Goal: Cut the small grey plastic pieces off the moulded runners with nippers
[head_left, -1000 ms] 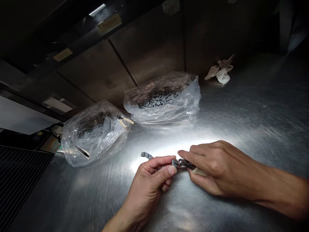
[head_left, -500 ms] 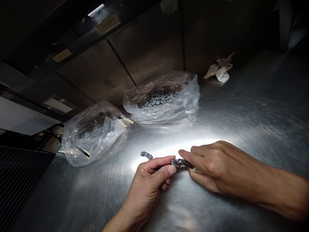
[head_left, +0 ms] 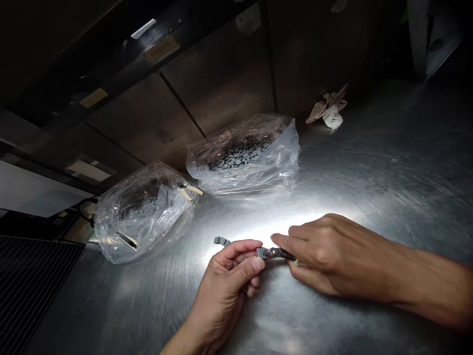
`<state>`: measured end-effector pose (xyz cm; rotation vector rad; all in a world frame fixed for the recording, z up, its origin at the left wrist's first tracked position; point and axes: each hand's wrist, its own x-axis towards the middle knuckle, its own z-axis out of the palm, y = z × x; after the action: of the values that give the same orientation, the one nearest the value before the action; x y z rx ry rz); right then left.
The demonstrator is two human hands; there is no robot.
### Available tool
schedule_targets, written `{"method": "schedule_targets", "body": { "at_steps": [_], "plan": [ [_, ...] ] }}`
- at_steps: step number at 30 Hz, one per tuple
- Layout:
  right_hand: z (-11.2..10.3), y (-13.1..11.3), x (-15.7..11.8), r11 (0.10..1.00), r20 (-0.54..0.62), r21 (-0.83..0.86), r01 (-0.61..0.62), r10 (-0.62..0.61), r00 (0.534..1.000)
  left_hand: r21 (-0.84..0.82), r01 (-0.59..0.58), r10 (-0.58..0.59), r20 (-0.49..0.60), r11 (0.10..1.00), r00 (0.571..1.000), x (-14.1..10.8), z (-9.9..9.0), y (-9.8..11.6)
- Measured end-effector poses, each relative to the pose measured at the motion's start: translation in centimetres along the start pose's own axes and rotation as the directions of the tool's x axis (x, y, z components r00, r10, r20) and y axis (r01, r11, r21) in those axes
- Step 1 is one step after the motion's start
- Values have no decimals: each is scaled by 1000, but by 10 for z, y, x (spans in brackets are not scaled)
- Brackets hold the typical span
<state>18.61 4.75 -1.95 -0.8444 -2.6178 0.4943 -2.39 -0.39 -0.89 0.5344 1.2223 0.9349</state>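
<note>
My left hand [head_left: 225,286] is shut on a small curved grey part [head_left: 221,241], whose end sticks out past my fingers. My right hand [head_left: 332,256] grips a pair of small pliers [head_left: 281,254] with cream handles. Their metal jaws bite the other end of the grey part [head_left: 261,252], just beyond my left thumb. The handles are mostly hidden in my right palm. Both hands are held close together just above the steel table [head_left: 388,172].
Further back stand two clear plastic bags, one holding many grey parts [head_left: 244,158], the other darker parts [head_left: 142,214]. Cream-handled pliers [head_left: 188,191] rest on the second bag. A crumpled white rag [head_left: 328,111] lies by the back panel. Black grating [head_left: 29,296] sits lower left.
The whole scene has shifted slightly in the picture as my head moved. The pliers and grey part have turned a little flatter between my hands; the grip has not changed.
</note>
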Motion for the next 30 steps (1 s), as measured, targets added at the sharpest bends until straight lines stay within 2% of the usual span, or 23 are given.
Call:
{"method": "schedule_targets", "body": {
  "at_steps": [4, 11, 20, 30],
  "plan": [
    [-1, 0, -1, 996, 16, 71, -59, 58, 998, -27, 4, -4, -7, 1000, 1000, -1, -1, 0],
    [-2, -4, 1, 977, 93, 202, -73, 55, 994, 4, -14, 14, -41, 1000, 999, 0, -1, -2],
    [-5, -5, 2, 954, 137, 278, -109, 73, 988, 32, 7, -5, -67, 999, 998, 1, 0, -3],
    [-11, -5, 6, 946, 197, 284, -154, 100, 975, 59, 15, -11, -73, 998, 997, -1, -1, -3]
  ]
}}
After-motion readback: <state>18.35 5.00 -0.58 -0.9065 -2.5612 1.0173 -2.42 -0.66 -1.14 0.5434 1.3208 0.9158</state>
